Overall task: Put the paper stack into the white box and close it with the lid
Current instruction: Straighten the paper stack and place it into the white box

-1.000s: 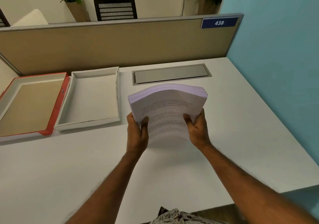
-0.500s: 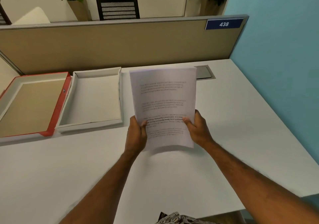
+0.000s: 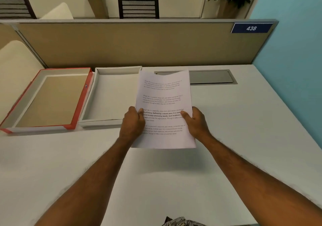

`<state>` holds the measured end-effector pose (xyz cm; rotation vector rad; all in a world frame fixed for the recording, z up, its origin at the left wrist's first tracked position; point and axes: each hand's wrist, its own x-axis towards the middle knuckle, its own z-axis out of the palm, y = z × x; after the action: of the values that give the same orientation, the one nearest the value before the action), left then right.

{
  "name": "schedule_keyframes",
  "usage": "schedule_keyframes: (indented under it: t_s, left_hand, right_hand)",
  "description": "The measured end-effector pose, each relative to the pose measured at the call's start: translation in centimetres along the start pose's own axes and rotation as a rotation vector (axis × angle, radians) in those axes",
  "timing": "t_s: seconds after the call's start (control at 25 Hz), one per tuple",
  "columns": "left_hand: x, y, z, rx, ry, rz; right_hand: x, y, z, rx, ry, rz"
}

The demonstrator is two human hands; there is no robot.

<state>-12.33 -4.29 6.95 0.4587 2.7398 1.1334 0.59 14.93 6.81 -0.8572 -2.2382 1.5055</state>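
Observation:
A printed white paper stack (image 3: 164, 95) stands nearly upright above the desk, its text side facing me. My left hand (image 3: 133, 123) grips its left edge and my right hand (image 3: 196, 121) grips its right edge, thumbs on the front. The open white box (image 3: 111, 123) lies empty on the desk just left of the stack, and the paper's left edge overlaps the box's right wall from my viewpoint. The lid (image 3: 79, 107), red outside with a brown inner face, lies upside down to the left of the box, touching it.
A beige partition (image 3: 130, 44) runs along the back of the white desk (image 3: 244, 130). A grey cable hatch (image 3: 211, 76) sits in the desk behind the paper. A blue wall (image 3: 296, 60) borders the right side. The desk's front edge is near my body.
The stack went from bent and tilted back to upright and flat-faced. It has since shifted a little left toward the white box, with both hands keeping their grip.

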Motion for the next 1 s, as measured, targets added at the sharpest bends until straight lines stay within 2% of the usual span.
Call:
schedule_keyframes:
  t_s: [0.32, 0.6, 0.88, 1.0]
  left_hand:
    - [1.6, -5.3, -4.1, -0.005, 0.017, -0.069]
    - [8.5, -8.1, -8.5, -0.014, 0.119, -0.087]
    - [16.0, -11.9, -10.4, 0.054, 0.142, -0.134]
    - [18.6, -13.6, -10.1, 0.083, 0.103, -0.167]
  right_hand:
    - [1.3, -2.2, 6.7, 0.003, -0.063, 0.050]
    - [6.9, -7.2, 13.0, -0.009, -0.110, 0.031]
    - [12.9, -9.3, 19.6, -0.057, -0.177, 0.098]
    - [14.8, -9.1, 21.8, -0.055, -0.190, 0.150]
